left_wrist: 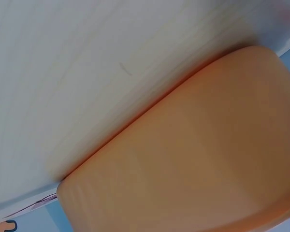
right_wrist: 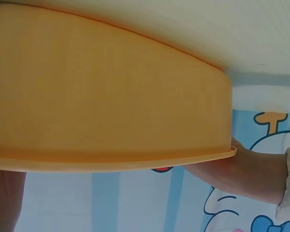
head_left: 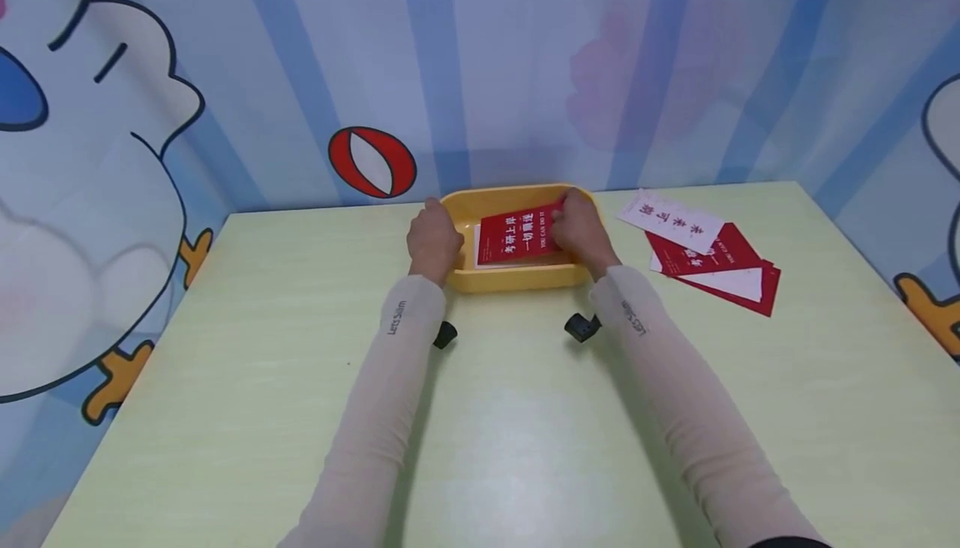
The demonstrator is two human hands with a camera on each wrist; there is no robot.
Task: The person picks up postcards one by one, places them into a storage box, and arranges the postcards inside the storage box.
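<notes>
Basin, yellow plastic, one (head_left: 517,283): rounded-rectangular, on the worktop (head_left: 510,423) at its far side, near the backdrop (head_left: 510,65).
Grips, two, bare hands. Left grip (head_left: 434,236): fingers curled over the basin's left end, grasping the rim. Right grip (head_left: 579,226): grasping the right end likewise; whether it also pinches the contents cannot be told.
Contents: one printed red card (head_left: 516,233), white characters and "YOU CAN DO IT", lying in the basin, its right end at the right grip; one white paper edge (head_left: 477,246) showing beneath.
Papers right of the basin, overlapping, exact total hidden: one pale pink slip (head_left: 673,221) with dark characters, uppermost; two red pieces visible, an upper (head_left: 738,246) and a lower (head_left: 767,294); one white strip (head_left: 731,283) between.
Sleeves, two, pale: left (head_left: 367,415), right (head_left: 686,398), lettered.
Backdrop: blue-striped, one red-and-white ball (head_left: 372,162).
</notes>
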